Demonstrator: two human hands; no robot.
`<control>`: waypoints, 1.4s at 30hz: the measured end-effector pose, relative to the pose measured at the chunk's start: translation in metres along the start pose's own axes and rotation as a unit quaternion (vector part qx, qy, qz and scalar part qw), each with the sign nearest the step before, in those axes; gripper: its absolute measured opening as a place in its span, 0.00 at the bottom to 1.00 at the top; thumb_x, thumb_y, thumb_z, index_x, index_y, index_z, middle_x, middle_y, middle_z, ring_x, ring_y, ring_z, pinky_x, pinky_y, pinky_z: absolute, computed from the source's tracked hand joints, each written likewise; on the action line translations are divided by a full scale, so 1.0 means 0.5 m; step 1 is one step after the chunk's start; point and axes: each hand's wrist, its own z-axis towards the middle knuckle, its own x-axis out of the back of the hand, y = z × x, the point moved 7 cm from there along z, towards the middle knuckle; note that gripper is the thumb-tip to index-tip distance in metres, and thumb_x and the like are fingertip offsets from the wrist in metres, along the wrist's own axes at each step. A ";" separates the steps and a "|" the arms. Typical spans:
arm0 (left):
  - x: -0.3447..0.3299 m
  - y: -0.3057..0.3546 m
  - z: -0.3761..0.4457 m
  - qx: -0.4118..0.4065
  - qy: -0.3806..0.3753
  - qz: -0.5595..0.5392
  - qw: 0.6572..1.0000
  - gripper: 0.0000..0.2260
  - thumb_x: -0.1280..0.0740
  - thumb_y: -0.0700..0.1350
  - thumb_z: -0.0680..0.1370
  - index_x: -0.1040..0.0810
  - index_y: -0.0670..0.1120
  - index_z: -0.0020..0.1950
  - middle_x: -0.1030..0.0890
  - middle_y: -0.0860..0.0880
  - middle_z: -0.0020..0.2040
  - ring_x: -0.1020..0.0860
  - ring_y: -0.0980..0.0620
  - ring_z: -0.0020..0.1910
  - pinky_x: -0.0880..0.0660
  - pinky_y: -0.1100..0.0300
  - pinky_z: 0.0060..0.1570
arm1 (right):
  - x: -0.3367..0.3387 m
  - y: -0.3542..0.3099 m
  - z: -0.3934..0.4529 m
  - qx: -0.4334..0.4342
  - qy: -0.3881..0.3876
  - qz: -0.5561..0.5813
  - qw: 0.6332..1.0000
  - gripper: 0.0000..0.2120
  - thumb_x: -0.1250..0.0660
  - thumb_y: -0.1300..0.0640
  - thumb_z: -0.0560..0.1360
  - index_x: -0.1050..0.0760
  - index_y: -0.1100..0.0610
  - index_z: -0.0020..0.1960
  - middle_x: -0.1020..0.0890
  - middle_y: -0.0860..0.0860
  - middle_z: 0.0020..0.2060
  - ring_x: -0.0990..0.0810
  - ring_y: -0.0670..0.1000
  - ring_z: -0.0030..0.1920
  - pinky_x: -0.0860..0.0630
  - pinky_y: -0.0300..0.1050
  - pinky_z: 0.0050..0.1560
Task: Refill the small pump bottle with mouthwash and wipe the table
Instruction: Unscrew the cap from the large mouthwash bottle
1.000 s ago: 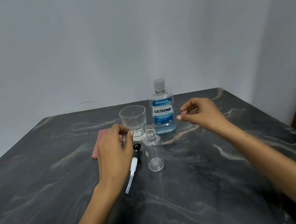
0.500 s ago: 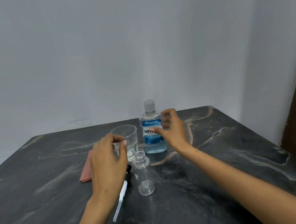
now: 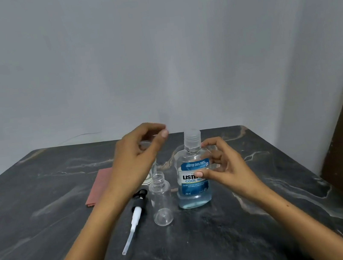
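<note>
Head view: the Listerine mouthwash bottle stands upright, cap up, on the dark marble table, just right of the open, empty small pump bottle; the removed pump head lies flat beside it, tube toward the viewer. The right hand wraps its curled grip round the mouthwash bottle's label; the left hand hovers loosely curled, holding nothing. Judged smooth, slippery and fairly heavy: hold mid-body.

blue-labelled mouthwash bottle, pink cloth, dark grey marbled table
</note>
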 end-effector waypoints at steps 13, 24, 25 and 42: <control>-0.080 0.025 0.021 -0.010 -0.110 -0.070 0.991 0.13 0.26 0.39 0.70 0.18 0.43 0.54 0.15 0.48 0.50 0.17 0.57 0.49 0.22 0.63 0.52 | -0.017 0.002 -0.015 0.002 -0.022 0.064 0.998 0.25 0.25 0.57 0.69 0.30 0.47 0.61 0.18 0.52 0.55 0.19 0.51 0.57 0.19 0.46 0.50; -0.085 0.026 0.009 0.012 -0.087 -0.082 0.993 0.18 0.25 0.42 0.69 0.20 0.47 0.59 0.17 0.52 0.55 0.19 0.58 0.54 0.24 0.64 0.56 | -0.020 -0.009 -0.014 0.023 -0.021 0.039 0.999 0.23 0.26 0.59 0.69 0.30 0.46 0.60 0.17 0.51 0.53 0.18 0.50 0.55 0.19 0.45 0.49; -0.074 0.024 0.008 0.021 -0.066 -0.107 0.992 0.17 0.24 0.40 0.68 0.19 0.45 0.56 0.16 0.51 0.52 0.18 0.58 0.51 0.22 0.64 0.53 | -0.020 -0.009 -0.014 0.022 -0.021 0.042 0.999 0.23 0.26 0.59 0.69 0.30 0.45 0.59 0.17 0.50 0.53 0.18 0.50 0.55 0.19 0.43 0.48; -0.058 0.046 0.015 -0.013 0.082 -0.097 0.992 0.15 0.20 0.45 0.63 0.19 0.50 0.46 0.16 0.56 0.44 0.18 0.60 0.44 0.23 0.69 0.45 | -0.025 -0.014 -0.015 0.031 -0.015 0.032 0.999 0.23 0.25 0.58 0.69 0.30 0.44 0.58 0.18 0.42 0.52 0.19 0.45 0.55 0.19 0.39 0.46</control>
